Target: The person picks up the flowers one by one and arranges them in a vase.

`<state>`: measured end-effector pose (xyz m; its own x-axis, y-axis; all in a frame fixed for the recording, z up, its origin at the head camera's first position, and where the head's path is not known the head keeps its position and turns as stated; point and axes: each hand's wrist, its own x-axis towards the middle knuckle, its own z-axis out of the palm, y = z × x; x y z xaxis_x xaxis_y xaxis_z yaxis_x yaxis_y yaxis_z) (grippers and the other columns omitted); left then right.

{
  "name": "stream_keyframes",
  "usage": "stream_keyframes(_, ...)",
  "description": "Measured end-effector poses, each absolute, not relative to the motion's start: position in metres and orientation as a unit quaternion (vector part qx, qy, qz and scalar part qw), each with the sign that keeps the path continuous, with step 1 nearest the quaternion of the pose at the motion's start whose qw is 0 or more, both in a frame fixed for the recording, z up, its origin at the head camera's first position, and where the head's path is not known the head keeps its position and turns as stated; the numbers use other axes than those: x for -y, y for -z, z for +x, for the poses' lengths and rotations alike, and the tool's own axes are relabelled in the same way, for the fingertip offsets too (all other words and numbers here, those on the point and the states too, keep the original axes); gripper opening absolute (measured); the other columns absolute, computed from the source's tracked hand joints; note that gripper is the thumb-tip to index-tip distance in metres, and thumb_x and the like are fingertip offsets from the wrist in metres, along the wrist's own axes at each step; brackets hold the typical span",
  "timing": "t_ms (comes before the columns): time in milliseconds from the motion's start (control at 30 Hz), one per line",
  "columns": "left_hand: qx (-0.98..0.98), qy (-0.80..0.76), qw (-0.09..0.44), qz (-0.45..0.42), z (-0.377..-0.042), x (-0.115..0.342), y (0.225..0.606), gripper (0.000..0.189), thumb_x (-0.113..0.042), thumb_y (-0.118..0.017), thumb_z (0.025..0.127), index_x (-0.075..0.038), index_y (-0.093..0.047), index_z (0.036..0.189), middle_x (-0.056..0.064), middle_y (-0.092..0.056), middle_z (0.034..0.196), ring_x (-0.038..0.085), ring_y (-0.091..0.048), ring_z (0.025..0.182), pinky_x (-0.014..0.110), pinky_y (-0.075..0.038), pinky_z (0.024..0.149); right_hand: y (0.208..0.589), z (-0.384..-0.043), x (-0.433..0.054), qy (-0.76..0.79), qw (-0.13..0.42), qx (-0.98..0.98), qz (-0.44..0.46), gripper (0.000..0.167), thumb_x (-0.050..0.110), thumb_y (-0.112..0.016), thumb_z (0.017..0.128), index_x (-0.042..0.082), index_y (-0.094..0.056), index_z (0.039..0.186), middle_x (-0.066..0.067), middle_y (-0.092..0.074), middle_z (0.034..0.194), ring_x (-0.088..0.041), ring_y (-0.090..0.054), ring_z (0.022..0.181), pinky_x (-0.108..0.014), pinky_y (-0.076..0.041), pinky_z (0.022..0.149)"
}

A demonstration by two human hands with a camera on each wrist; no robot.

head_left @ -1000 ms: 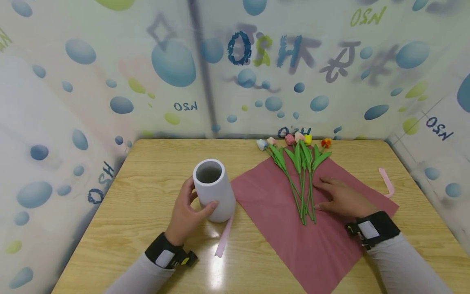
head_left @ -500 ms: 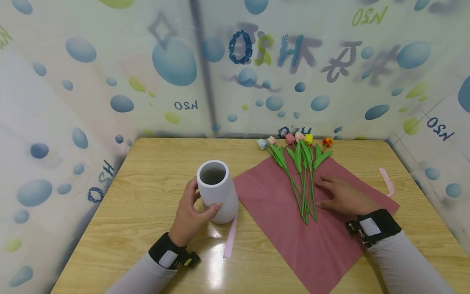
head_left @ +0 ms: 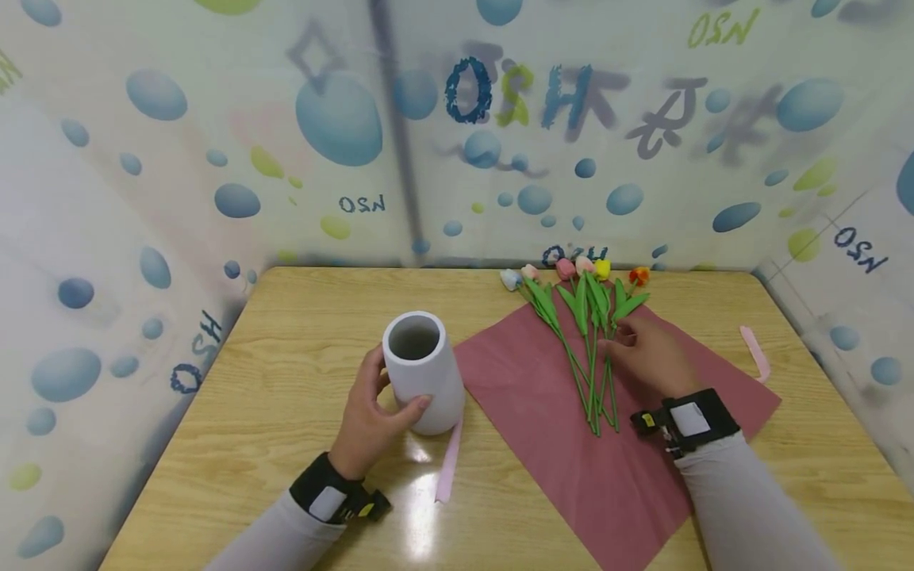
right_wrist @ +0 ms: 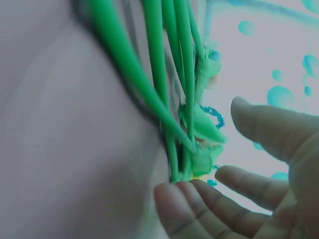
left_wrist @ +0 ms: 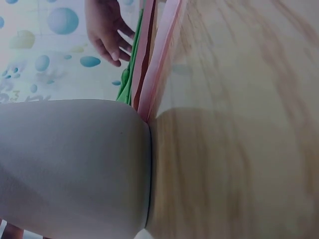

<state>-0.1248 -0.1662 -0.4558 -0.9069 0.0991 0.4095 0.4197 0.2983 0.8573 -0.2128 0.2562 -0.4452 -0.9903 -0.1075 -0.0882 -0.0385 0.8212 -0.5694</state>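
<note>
Head view: right hand now nearer the tabletop's far edge, beside the flowers; left hand unmoved on the vase.
Vase left of tabletop's middle, fingers curled round it; the shift suggests attention to the flowers. Left wrist view: right hand loose. Right wrist view: its fingers parted, apparently holding nothing.

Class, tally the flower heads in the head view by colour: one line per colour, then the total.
Light blue flower head: 1
Pale pink flower heads: 2
Deeper pink flower head: 1
Yellow flower head: 1
Orange-red flower head: 1
Total: 6
</note>
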Motion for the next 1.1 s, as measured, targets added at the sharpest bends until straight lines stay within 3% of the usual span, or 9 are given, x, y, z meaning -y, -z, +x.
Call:
stream_keyframes(300,0.796,0.563,0.149,-0.166,-0.125,0.166,0.456,0.086,-0.004,-0.085,0.081,-0.019,-0.043,0.154,0.004,-0.053,0.151,0.012,-0.048,0.138,0.063,-0.043,0.11,0.454,-0.221,-0.25,0.313,0.08,-0.946,0.005,0.062,0.034,-0.068,0.1,-0.009,-0.052,0.141,-0.03,-0.063,0.126,-0.041,-0.064,0.11,-0.05,-0.056,0.085)
stream_keyframes(567,0.799,0.563,0.138,-0.163,-0.125,0.166,0.455,0.086,-0.005,-0.085,0.082,-0.019,-0.042,0.155,0.003,-0.052,0.151,0.012,-0.047,0.138,0.06,-0.043,0.111,0.46,-0.224,-0.25,0.364,0.107,-0.925,0.03,0.057,0.023,-0.068,0.101,-0.011,-0.047,0.142,-0.026,-0.059,0.119,-0.022,-0.071,0.084,-0.033,-0.062,0.068)
stream_keyframes(1100,0.8,0.563,0.133,-0.162,-0.125,0.166,0.454,0.087,-0.006,-0.085,0.083,-0.023,-0.04,0.155,0.002,-0.051,0.152,0.011,-0.047,0.138,0.059,-0.043,0.111,0.457,-0.222,-0.254,0.386,0.11,-0.916,0.032,0.038,0.018,-0.069,0.1,-0.009,-0.059,0.124,-0.022,-0.072,0.101,-0.012,-0.07,0.068,-0.03,-0.061,0.062)
